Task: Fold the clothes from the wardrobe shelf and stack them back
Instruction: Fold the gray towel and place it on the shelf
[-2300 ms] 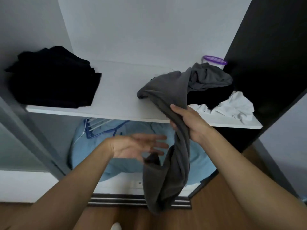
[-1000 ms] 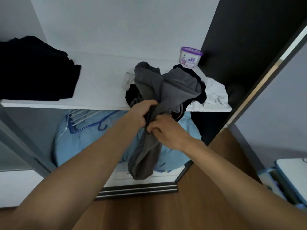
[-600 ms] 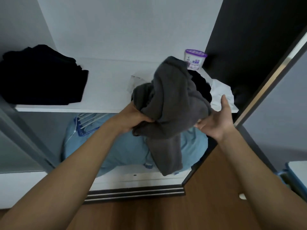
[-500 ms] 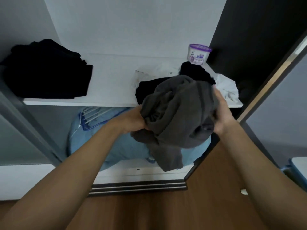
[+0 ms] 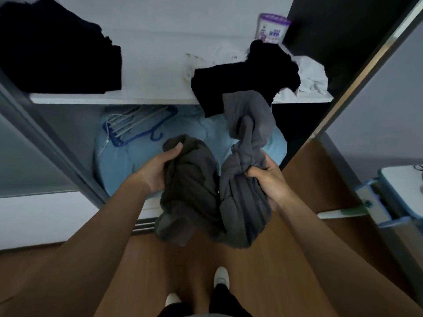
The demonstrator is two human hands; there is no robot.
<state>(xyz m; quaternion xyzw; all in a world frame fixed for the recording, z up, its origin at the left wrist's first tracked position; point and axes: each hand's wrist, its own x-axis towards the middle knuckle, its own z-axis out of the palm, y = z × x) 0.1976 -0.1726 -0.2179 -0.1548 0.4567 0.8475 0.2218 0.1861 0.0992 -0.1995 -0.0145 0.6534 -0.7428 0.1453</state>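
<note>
Lowered since a moment before, the grey garment hung bunched in front of and below the shelf. The left hand and right hand each clenched a fistful of it. The label on the purple-lidded tub was too blurred to read.

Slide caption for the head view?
Left hand and right hand grip a bunched grey garment at the wardrobe shelf, a black garment overhanging its edge.

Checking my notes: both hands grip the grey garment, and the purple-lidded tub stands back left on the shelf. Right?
No: in the head view the purple-lidded tub stands back right on the shelf. The left hand and right hand do grip the grey garment.
</note>
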